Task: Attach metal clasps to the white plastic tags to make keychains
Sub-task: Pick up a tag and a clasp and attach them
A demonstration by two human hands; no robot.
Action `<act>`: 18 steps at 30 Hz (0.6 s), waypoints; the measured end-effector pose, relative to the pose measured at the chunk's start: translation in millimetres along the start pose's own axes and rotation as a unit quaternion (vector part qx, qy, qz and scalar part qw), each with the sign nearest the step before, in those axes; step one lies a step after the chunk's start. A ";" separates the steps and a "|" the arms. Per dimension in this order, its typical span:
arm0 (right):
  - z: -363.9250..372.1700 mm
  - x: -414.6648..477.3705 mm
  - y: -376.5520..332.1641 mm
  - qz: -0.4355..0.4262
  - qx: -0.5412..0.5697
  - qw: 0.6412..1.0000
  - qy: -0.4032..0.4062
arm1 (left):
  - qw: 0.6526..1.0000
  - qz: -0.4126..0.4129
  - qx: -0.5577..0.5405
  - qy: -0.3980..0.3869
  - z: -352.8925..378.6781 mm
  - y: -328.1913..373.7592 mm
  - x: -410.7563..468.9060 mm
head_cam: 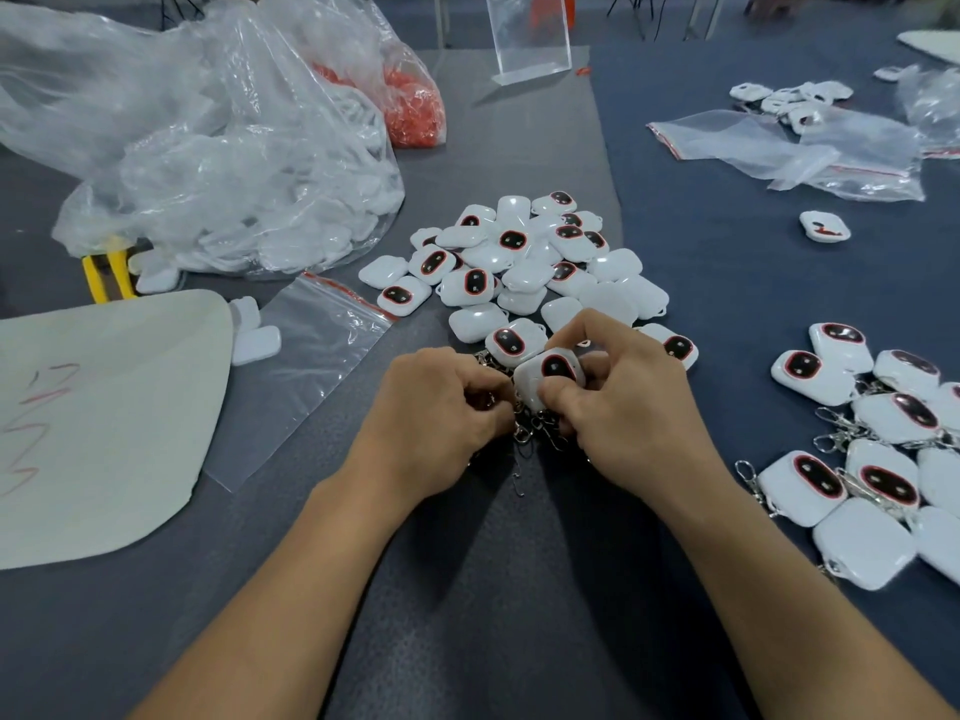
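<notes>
At your far left a pale sheet (104, 418) marked with red scribbles lies flat on the grey table (483, 589), with a yellow-handled tool (106, 275) just behind it. Beside these slumps a large clear bag (208, 163) stuffed with white pieces, and a small zip bag (317, 350) with a red strip lies flat in front of it. Farther back sit a bag of red parts (413, 106) and a clear acrylic stand (530, 39).

At centre, a loose pile of tags (524, 262) spreads across the table. Just in front of it your left hand (441, 413) has its fingers curled in, pinching at the metal clasps (535, 428) heaped between your two hands; which clasp it holds cannot be made out. Your right hand (628, 402) grips one white tag (550, 374) between thumb and fingers, dark oval face up, tilted just above the clasps and near the left hand's knuckles.

To the right, a single tag (824, 226) lies alone. Behind it are crumpled zip bags (810, 153). At the right edge a cluster of finished keychains (883, 459) lies with silver clasps attached.
</notes>
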State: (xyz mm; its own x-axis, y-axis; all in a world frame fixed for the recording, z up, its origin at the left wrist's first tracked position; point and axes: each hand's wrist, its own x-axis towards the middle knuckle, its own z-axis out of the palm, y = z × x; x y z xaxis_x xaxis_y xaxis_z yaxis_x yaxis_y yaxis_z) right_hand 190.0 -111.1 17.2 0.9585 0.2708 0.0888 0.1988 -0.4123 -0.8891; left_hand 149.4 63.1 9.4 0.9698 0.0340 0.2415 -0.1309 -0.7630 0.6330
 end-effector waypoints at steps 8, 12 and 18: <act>-1.4 -1.6 -1.6 -0.007 -0.048 0.999 -0.019 | 0.999 -0.029 -0.035 0.001 -0.6 0.0 0.4; 0.3 -4.5 1.6 0.007 -0.021 1.000 -0.009 | 0.999 -0.030 -0.020 0.001 0.5 2.3 -0.1; -7.7 2.1 5.5 0.029 0.041 0.996 0.078 | 0.996 -0.046 -0.044 0.063 -2.7 3.5 -3.6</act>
State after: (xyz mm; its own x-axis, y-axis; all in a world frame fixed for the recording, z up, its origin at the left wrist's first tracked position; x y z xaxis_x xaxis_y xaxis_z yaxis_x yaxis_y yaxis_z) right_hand 194.6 -119.5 15.9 0.9893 0.1072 0.0986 0.1303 -0.3492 -0.9279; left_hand 144.8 62.0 12.7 0.9460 0.1851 0.2660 -0.0660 -0.6935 0.7175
